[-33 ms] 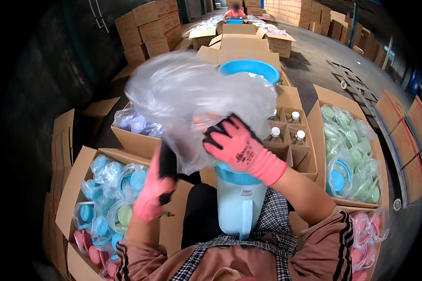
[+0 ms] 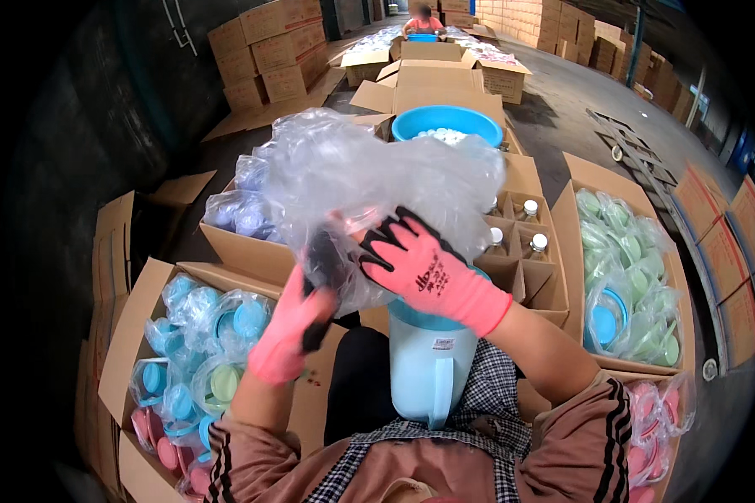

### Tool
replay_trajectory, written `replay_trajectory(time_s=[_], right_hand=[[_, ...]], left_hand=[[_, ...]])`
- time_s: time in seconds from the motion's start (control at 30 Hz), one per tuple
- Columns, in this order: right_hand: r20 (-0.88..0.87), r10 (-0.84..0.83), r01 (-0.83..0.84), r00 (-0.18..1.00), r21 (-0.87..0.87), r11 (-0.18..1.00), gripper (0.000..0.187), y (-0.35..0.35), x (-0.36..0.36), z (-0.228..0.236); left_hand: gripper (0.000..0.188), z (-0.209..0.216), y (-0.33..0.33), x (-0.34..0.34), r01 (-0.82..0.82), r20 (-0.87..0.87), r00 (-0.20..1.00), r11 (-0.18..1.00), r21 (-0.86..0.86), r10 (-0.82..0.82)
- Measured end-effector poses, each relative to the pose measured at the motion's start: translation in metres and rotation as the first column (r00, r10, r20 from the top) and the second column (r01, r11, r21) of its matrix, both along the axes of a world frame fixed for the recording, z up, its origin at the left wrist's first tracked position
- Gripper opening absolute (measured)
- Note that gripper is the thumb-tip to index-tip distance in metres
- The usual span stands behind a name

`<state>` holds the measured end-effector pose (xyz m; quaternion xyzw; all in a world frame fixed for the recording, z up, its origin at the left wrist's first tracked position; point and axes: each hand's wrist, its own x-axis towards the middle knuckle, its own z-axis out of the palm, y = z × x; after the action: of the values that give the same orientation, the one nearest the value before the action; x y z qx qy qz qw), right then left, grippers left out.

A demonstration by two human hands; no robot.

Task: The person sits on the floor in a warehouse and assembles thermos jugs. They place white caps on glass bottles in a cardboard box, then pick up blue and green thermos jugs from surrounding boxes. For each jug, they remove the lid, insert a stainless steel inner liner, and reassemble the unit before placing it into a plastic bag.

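Note:
A large, crumpled clear plastic bag (image 2: 377,172) billows in front of me, partly blurred. My right hand (image 2: 432,272), in a pink glove with black fingertips, is closed on the bag's near part. Against the bag's lower left side, my left hand (image 2: 292,327), gloved alike, is closed on the plastic; its fingers are partly hidden behind the film. Upright in my lap, below the right hand, stands a light blue jug (image 2: 415,369) with its handle toward me and a small label on its side. The bag hides part of the jug's rim.
Open cartons surround me: bagged blue and pink lidded items (image 2: 180,369) left, bagged purple ones (image 2: 247,216) ahead left, bagged green ones (image 2: 637,260) right. White-capped bottles (image 2: 537,245) stand in a divided carton (image 2: 554,293). Beyond sits a blue basin (image 2: 478,126) of white pieces. A person (image 2: 424,23) works far ahead.
The bag has sunk lower and spread to the right, uncovering the basin's white pieces and more purple items. My left hand has shifted slightly right and turned inward against the bag.

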<state>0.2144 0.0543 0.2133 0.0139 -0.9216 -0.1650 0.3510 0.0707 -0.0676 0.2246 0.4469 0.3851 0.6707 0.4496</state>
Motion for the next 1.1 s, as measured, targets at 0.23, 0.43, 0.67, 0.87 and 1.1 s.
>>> replay_trajectory(time_s=[0.23,0.43,0.67,0.87,1.1], right_hand=[[-0.387,-0.140,-0.409,0.911,-0.807,-0.427,0.044,-0.004,0.032,0.004],[-0.610,-0.244,-0.622,0.754,-0.544,-0.564,0.037,0.008,0.067,-0.005],[0.245,-0.302,0.388,0.921,-0.620,0.681,0.031,0.063,0.123,-0.052],[0.429,-0.123,0.410,0.895,-0.899,-0.153,0.031,0.073,0.141,-0.146],[0.102,-0.275,0.030,0.956,-0.967,-0.252,0.040,0.000,0.150,-0.096]], left_hand=[[0.025,-0.023,0.049,0.023,-0.371,-0.497,0.597,0.766,0.525,0.630],[0.022,-0.040,0.075,0.010,-0.428,-0.445,0.778,0.892,0.141,0.444],[0.022,-0.112,0.154,-0.059,-0.227,0.594,0.756,0.962,-0.155,0.274],[0.043,-0.218,0.131,-0.034,-0.139,-0.253,0.963,0.973,-0.184,0.089],[0.044,-0.166,0.087,-0.044,0.128,-0.343,0.931,0.992,-0.008,-0.123]])
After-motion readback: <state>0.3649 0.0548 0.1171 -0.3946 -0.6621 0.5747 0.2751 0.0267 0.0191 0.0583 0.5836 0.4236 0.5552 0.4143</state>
